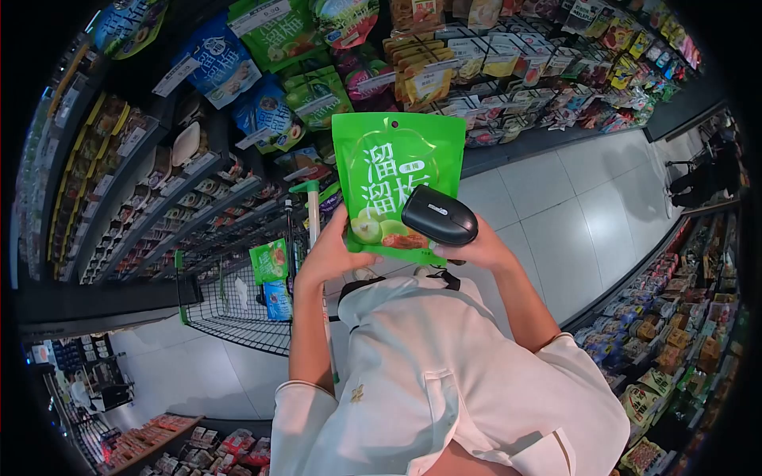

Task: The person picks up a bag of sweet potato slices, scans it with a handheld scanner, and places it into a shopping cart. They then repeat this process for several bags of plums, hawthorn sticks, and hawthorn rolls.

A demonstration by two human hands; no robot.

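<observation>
Your left hand holds the green snack pouch upright in front of you, its long axis running vertically, hang hole at the top. Your fingers are curled shut on its lower left corner, thumb on the printed face near the fruit picture. Your right hand grips the black handheld scanner, fingers closed under and around its body, and holds it across the pouch's lower right corner, overlapping the front; whether it touches the film you cannot tell. The scanner lies nearly level, tilted slightly down to the right, so it sits crosswise to the pouch's long axis. The pouch lies up and to the left of your right fingers, and the left hand is the one bearing it.

The pouch's face carries large white Chinese characters, 溜溜梅, with a small white tag reading 清梅 beside them, above a picture of green plums and brownish dried fruit. The scanner has a small white logo on top, too small to read.

Below the pouch stands a shopping cart with 2 packets inside, 1 green and 1 blue. Snack shelves line the aisle on your left and ahead.
</observation>
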